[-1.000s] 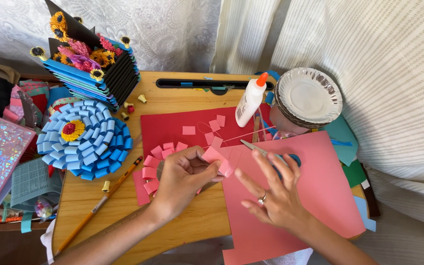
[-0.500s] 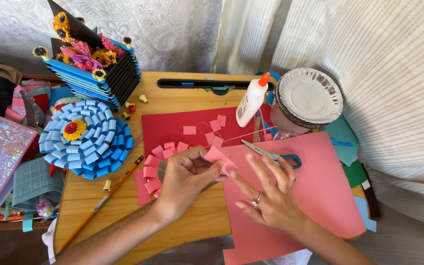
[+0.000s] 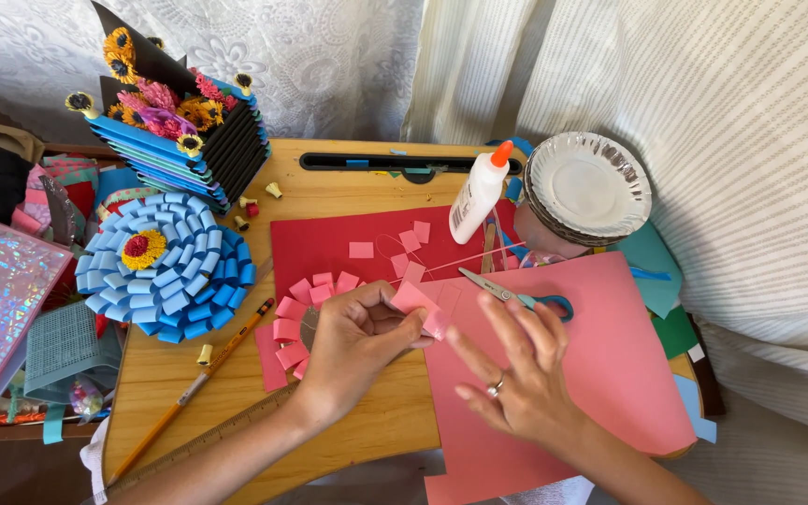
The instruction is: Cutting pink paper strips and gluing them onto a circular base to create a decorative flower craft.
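A small folded pink paper loop (image 3: 425, 311) is being pinched between the thumb and fingers of the left hand (image 3: 357, 341), which is closed on it. The loop is being held at the edge of a half-made pink paper flower (image 3: 315, 313), just under and to the left of this hand, probably so that it is being lined up with the ring of loops already placed there. The right hand (image 3: 516, 374) is being kept open, with the fingers spread, and is being pressed flat on the large pink paper sheet (image 3: 591, 365) — it seems the sheet is being held steady in this way. One fingertip of it is nearly touching the loop.

Just beyond the right hand, scissors with blue handles (image 3: 516, 295) are lying on the pink sheet, and further away a white glue bottle with an orange cap (image 3: 479, 194) is standing beside a stack of paper plates (image 3: 588, 185). Beyond the left hand a red paper sheet (image 3: 329, 245) with loose pink squares is lying. Left of the left hand a finished blue paper flower (image 3: 163, 264) is being kept aside, and a pencil (image 3: 194, 385) and a wooden ruler (image 3: 208, 441) are lying near the forearm.

The centre of the pink flower is being covered by the left hand, so its base cannot be made out. Whether glue is on the loop cannot be told.
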